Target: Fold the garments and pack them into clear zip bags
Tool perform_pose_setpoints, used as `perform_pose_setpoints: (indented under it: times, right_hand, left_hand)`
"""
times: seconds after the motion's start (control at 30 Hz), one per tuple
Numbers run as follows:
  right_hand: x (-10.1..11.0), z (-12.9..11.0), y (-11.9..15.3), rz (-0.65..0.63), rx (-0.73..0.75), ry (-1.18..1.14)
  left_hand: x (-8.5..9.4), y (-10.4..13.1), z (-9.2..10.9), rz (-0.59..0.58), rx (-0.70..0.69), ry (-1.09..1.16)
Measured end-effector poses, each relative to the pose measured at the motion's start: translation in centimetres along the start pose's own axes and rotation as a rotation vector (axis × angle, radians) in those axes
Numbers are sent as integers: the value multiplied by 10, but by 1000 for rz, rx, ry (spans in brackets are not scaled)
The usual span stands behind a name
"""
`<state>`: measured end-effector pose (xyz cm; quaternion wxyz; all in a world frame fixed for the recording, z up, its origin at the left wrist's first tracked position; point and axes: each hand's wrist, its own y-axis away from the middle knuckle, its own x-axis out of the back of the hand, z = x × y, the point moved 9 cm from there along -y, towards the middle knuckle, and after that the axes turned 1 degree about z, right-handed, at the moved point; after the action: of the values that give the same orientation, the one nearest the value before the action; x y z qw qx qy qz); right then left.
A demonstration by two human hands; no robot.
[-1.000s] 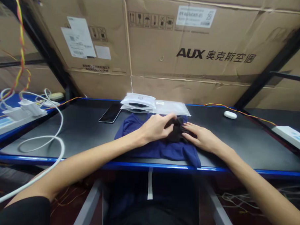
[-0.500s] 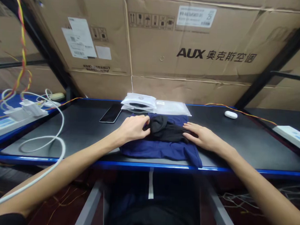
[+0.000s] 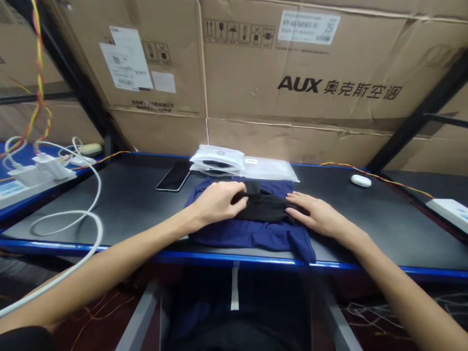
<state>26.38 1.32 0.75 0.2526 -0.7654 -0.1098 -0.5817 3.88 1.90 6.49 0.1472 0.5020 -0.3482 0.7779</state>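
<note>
A black cloth [image 3: 267,207], folded into a long strip, lies across a dark blue garment [image 3: 250,235] on the table. My left hand [image 3: 222,203] has its thumb and fingers closed around the left end of the black cloth. Flat on the cloth's right end rests my right hand [image 3: 312,211], its fingers stretched out. The blue garment's lower right corner hangs over the table's front edge. Exactly what kind of item the black cloth is cannot be made out.
Behind the garment lie white plastic pouches [image 3: 219,157] and a flat clear bag [image 3: 271,169]. A phone [image 3: 174,176] is left of them. A white earbud case [image 3: 360,180] lies right. A white cable [image 3: 95,211] loops from a power strip [image 3: 8,194]. Large cartons [image 3: 245,101] stand behind.
My left hand has moved right, carrying the left end of the black cloth over towards the middle. The bunched part there looks flatter. My right hand has stayed in place.
</note>
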Motion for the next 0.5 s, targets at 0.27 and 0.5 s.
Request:
perform_pose_setpoints:
  times: [0.27,0.5]
  right_hand:
    - [0,0,0,-5,-5,-12]
    - [2,-1,0,10,-6,-13]
  left_hand:
    - [56,14,-78,123,306,-63]
    - [30,36,-129,-151,412,-232]
